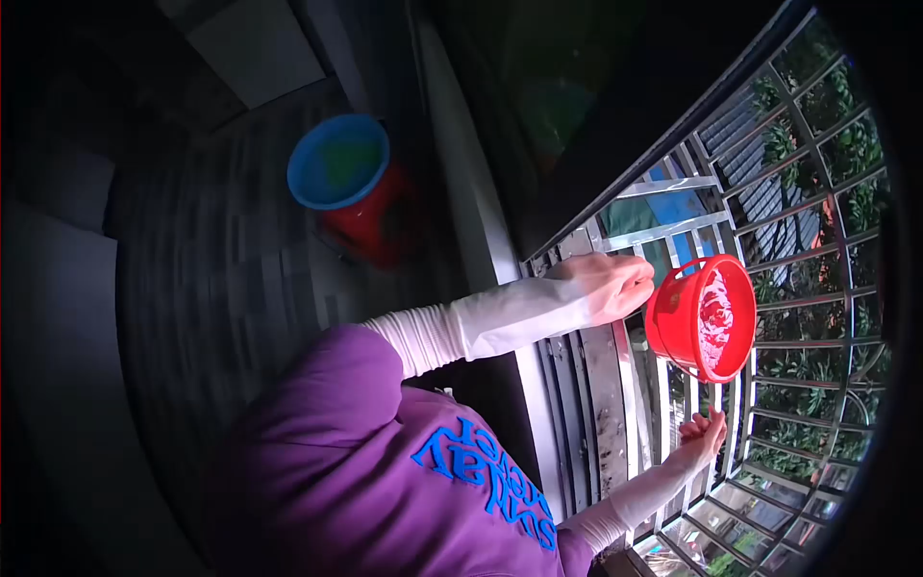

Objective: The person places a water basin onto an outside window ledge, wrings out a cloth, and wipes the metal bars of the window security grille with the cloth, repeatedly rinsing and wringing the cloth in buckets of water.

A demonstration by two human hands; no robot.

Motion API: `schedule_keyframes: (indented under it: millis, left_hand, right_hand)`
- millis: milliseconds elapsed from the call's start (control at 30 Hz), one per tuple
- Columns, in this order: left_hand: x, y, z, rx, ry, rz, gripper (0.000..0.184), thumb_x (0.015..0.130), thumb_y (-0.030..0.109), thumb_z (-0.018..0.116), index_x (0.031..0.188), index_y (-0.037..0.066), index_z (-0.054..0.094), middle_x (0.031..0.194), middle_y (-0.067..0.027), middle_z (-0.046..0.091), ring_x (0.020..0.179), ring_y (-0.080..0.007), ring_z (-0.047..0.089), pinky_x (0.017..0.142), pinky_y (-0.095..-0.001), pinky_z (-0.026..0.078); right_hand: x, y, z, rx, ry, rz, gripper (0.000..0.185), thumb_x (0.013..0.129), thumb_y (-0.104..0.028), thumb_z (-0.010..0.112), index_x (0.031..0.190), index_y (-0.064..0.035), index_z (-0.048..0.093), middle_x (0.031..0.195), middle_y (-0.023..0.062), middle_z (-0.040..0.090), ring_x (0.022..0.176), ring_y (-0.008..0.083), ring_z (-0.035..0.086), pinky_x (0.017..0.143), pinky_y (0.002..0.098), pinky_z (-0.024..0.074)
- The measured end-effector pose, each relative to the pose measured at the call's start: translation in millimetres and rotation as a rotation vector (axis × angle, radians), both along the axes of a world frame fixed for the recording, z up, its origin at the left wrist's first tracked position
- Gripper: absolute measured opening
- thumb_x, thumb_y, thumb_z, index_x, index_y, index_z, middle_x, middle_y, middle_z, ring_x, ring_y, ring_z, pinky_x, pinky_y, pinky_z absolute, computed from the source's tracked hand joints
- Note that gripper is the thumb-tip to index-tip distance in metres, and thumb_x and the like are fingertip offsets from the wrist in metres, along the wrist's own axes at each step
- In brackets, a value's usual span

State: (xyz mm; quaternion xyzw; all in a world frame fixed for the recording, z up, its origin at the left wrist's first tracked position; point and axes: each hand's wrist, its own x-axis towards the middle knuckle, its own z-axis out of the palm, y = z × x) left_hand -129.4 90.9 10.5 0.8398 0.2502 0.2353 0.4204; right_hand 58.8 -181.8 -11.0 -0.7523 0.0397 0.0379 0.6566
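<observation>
A red bucket [671, 313] with a thin handle is by the window bars, with a shiny, foamy or wet-looking content inside. Close beside its wall is my left hand [615, 287], with the fingers curled closed; what they hold, if anything, is hidden. My right hand [704, 438] is a short way below the bucket in the view, its fingers loosely bent and apart, with nothing seen in them. Both forearms have pale sleeves coming out of a purple top.
Metal window bars [803, 332] enclose the ledge, with plants and a corrugated roof outside. A blue basin [304, 173] with something green inside sits on another red bucket [380, 223] on the dark tiled floor. A sill [604, 385] runs beneath my arms.
</observation>
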Motion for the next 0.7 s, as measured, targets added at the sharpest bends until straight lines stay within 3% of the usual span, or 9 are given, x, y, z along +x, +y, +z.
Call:
schedule_keyframes:
  millis: [100, 167, 267, 400, 467, 533, 600, 633, 700]
  left_hand:
    - [-92.4, 9.0, -4.8, -0.167, 0.329, -0.065, 0.032, 0.094, 0.039, 0.043, 0.112, 0.018, 0.059, 0.094, -0.0002, 0.069, 0.087, -0.0181, 0.067, 0.08, -0.0307, 0.05]
    - [-152.6, 23.3, -17.9, -0.349, 0.465, 0.096, 0.033, 0.093, 0.039, 0.042, 0.11, 0.017, 0.06, 0.095, 0.0005, 0.069, 0.092, -0.016, 0.066, 0.085, -0.0302, 0.049]
    - [-241.1, 59.6, -96.9, -0.271, 0.57, 0.331, 0.034, 0.092, 0.036, 0.04, 0.109, 0.014, 0.06, 0.094, -0.002, 0.068, 0.091, -0.0143, 0.066, 0.083, -0.0259, 0.049]
    - [-355.1, 127.4, -202.0, -0.339, 0.367, 0.728, 0.026, 0.088, 0.03, 0.048, 0.103, 0.012, 0.059, 0.089, -0.0078, 0.066, 0.085, -0.0197, 0.065, 0.076, -0.0291, 0.048]
    - [-408.5, 173.8, -264.6, -0.372, 0.26, 0.829, 0.021, 0.085, 0.027, 0.053, 0.099, 0.012, 0.058, 0.087, -0.0102, 0.064, 0.083, -0.0233, 0.063, 0.073, -0.0328, 0.047]
    - [-438.9, 209.6, -253.9, -0.422, 0.234, 0.884, 0.018, 0.083, 0.023, 0.059, 0.096, 0.011, 0.058, 0.089, -0.01, 0.063, 0.083, -0.0206, 0.063, 0.073, -0.0319, 0.047]
    - [-477.6, 260.0, -300.9, -0.239, 0.22, 0.965, 0.031, 0.082, 0.027, 0.06, 0.105, 0.006, 0.055, 0.09, -0.0083, 0.065, 0.083, -0.0188, 0.064, 0.075, -0.0305, 0.048]
    - [-486.4, 277.2, -276.2, -0.142, 0.312, 1.033, 0.04, 0.082, 0.028, 0.061, 0.11, 0.001, 0.053, 0.089, -0.0092, 0.066, 0.081, -0.0184, 0.064, 0.074, -0.0303, 0.049]
    - [-512.7, 320.1, -231.7, -0.469, 0.486, 1.144, 0.054, 0.08, 0.035, 0.062, 0.12, 0.001, 0.049, 0.102, -0.0101, 0.065, 0.095, -0.0226, 0.062, 0.084, -0.0331, 0.047]
  right_hand:
    - [-24.1, -23.2, -9.5, 0.106, -0.01, 0.031, 0.025, 0.086, -0.033, 0.065, 0.092, -0.0098, 0.061, 0.063, -0.0016, 0.052, 0.05, 0.0045, 0.039, 0.048, 0.0193, 0.0296]
    - [-51.8, -16.6, -4.5, 0.07, -0.018, -0.073, 0.024, 0.086, -0.033, 0.066, 0.09, -0.0103, 0.06, 0.063, -0.0021, 0.051, 0.05, 0.0045, 0.038, 0.049, 0.0187, 0.0299]
    - [-95.5, 4.0, 6.6, 0.08, -0.067, -0.02, 0.022, 0.088, -0.031, 0.063, 0.087, -0.0093, 0.058, 0.062, -0.0015, 0.048, 0.05, 0.006, 0.039, 0.05, 0.0189, 0.0316]
    - [-160.4, 63.6, 16.2, -0.052, -0.201, 0.489, 0.022, 0.094, -0.028, 0.054, 0.09, -0.0065, 0.056, 0.062, 0.0003, 0.049, 0.049, 0.0083, 0.042, 0.05, 0.0195, 0.034]
    - [-200.6, 116.9, 14.5, -0.136, -0.111, 0.723, 0.022, 0.095, -0.026, 0.052, 0.09, -0.0047, 0.056, 0.064, 0.0029, 0.055, 0.048, 0.0102, 0.047, 0.052, 0.0215, 0.0382]
    - [-242.9, 174.2, 3.5, -0.225, -0.023, 0.841, 0.021, 0.094, -0.025, 0.054, 0.091, -0.004, 0.057, 0.066, 0.0051, 0.059, 0.051, 0.0114, 0.052, 0.054, 0.0235, 0.0416]
    - [-281.8, 243.8, -13.4, -0.207, 0.068, 0.859, 0.021, 0.091, -0.025, 0.058, 0.09, -0.0038, 0.059, 0.067, 0.0062, 0.062, 0.055, 0.0129, 0.056, 0.057, 0.0253, 0.045]
    - [-293.2, 279.0, -32.5, -0.252, 0.08, 0.809, 0.024, 0.091, -0.027, 0.059, 0.089, -0.0035, 0.06, 0.067, 0.0058, 0.062, 0.055, 0.0129, 0.056, 0.058, 0.0257, 0.0455]
    - [-333.1, 362.2, -66.0, -0.121, 0.16, 0.75, 0.025, 0.091, -0.028, 0.057, 0.095, -0.0034, 0.062, 0.069, 0.0064, 0.062, 0.059, 0.0134, 0.057, 0.06, 0.0261, 0.0472]
